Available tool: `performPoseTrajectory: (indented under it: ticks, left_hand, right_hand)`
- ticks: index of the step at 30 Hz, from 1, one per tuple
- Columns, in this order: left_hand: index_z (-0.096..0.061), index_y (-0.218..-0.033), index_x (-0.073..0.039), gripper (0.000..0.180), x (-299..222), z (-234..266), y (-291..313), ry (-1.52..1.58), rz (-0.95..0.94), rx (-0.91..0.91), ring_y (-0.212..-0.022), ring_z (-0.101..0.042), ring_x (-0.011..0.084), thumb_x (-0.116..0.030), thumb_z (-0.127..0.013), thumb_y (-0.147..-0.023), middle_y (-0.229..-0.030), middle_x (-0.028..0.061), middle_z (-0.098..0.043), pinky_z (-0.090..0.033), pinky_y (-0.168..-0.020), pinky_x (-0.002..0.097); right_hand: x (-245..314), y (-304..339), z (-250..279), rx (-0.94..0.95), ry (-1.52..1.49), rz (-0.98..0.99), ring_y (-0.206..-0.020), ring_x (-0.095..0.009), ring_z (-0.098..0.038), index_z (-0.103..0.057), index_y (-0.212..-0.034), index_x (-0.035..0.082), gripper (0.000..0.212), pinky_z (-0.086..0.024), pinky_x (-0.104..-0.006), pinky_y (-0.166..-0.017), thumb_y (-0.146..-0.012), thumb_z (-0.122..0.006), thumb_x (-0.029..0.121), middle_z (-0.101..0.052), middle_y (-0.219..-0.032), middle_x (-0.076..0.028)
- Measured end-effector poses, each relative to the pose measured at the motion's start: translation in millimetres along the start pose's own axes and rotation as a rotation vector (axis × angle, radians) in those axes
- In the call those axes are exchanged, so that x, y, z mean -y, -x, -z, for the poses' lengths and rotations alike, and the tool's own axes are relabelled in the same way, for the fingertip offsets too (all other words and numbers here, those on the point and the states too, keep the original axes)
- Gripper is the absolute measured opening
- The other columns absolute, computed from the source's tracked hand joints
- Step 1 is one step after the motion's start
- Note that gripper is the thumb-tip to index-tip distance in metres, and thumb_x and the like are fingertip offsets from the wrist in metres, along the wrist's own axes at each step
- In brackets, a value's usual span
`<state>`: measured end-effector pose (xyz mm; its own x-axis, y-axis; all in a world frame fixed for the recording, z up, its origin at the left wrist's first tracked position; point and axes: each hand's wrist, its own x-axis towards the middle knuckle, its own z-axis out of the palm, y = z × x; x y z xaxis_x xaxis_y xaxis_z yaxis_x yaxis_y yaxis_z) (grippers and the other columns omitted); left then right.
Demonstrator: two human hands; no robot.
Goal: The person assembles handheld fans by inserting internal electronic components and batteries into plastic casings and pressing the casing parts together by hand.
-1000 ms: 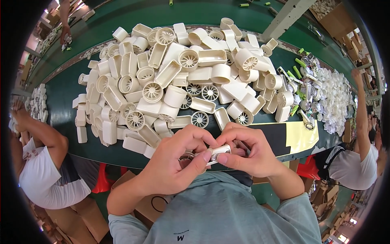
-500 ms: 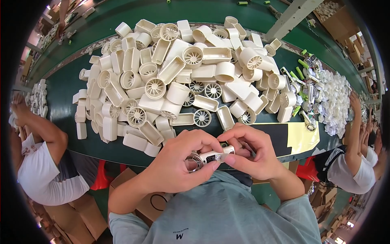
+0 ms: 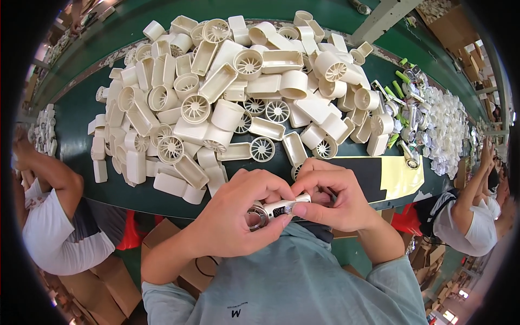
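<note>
Just in front of my body, both hands hold a small cream-white handheld fan (image 3: 275,209) with a dark display panel on its handle and a round, shiny ring head. My left hand (image 3: 235,214) is closed around the ring end, thumb below and fingers above. My right hand (image 3: 341,200) grips the other end, its thumb pressed on the handle beside the display. The curled fingers hide part of the fan. Beyond my hands lies a big pile of cream plastic fan housings (image 3: 211,116), with round slatted grilles and box-shaped handles.
On the right of the green table (image 3: 76,157) are part-built fan pieces with green batteries (image 3: 398,89) and a heap of small white translucent parts (image 3: 444,130). A yellow sheet (image 3: 401,176) adjoins a black one (image 3: 360,173). People sit at both sides; a post (image 3: 384,21) stands behind.
The view has shifted slightly, so the pile sits higher and further left. Both hands keep their hold on the fan, with the right thumb moved slightly along the handle.
</note>
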<state>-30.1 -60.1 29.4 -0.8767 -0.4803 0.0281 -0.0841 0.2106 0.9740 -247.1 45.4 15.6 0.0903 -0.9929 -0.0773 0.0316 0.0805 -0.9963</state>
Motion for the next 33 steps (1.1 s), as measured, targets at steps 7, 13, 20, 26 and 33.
performPoseTrajectory:
  ticks: [7, 13, 20, 26, 33]
  left_hand:
    - [-0.062, -0.110, -0.007, 0.035, 8.1, 3.0, -2.0, -0.086, -0.072, 0.009, -0.074, -0.062, 0.0082, -0.004, -0.081, -0.081, -0.087, 0.0007, -0.068, -0.042, -0.072, 0.0237]
    - [-0.061, -0.109, -0.008, 0.036, 7.2, 3.7, -1.7, -0.098, -0.065, 0.031, -0.075, -0.063, 0.0094, -0.007, -0.082, -0.080, -0.086, -0.0001, -0.068, -0.039, -0.080, 0.0257]
    - [-0.056, -0.112, -0.005, 0.034, 9.1, 0.9, 2.2, 0.085, 0.065, 0.033, -0.082, -0.064, 0.0045, -0.001, -0.078, -0.086, -0.089, 0.0005, -0.067, -0.046, -0.060, 0.0193]
    - [-0.054, -0.112, -0.005, 0.035, 3.2, 3.3, 1.7, 0.061, 0.105, 0.050, -0.077, -0.063, 0.0047, -0.002, -0.078, -0.086, -0.087, 0.0011, -0.068, -0.047, -0.063, 0.0198]
    - [-0.058, -0.111, -0.010, 0.038, -3.2, 2.6, 3.0, 0.168, 0.273, 0.047, -0.087, -0.055, 0.0197, -0.008, -0.080, -0.080, -0.083, 0.0016, -0.064, -0.044, -0.081, 0.0330]
  right_hand:
    - [-0.3, -4.8, 2.7, 0.061, 0.018, -0.027, -0.059, -0.001, -0.028, -0.076, -0.108, 0.006, 0.023, -0.023, -0.0205, -0.055, -0.085, -0.081, 0.006, -0.052, -0.089, 0.003]
    - [-0.3, -6.7, 3.3, 0.059, 0.012, -0.042, -0.060, -0.001, -0.029, -0.076, -0.107, 0.006, 0.023, -0.023, -0.0210, -0.054, -0.085, -0.081, 0.006, -0.052, -0.088, 0.003]
    - [6.4, -2.9, -1.1, -0.006, 0.220, 0.089, -0.062, -0.004, -0.042, -0.077, -0.107, 0.005, 0.027, -0.030, -0.0202, -0.054, -0.081, -0.083, 0.005, -0.057, -0.089, 0.000]
    - [10.6, 2.6, -13.3, -0.212, 0.442, 0.329, -0.066, -0.010, -0.056, -0.078, -0.107, 0.005, 0.029, -0.044, -0.0229, -0.055, -0.078, -0.085, 0.004, -0.061, -0.087, -0.003]
    - [14.4, 6.2, -15.5, -0.135, 0.652, 0.466, -0.064, -0.012, -0.055, -0.081, -0.098, 0.006, 0.030, -0.043, -0.0252, -0.052, -0.070, -0.089, 0.002, -0.058, -0.084, -0.004]
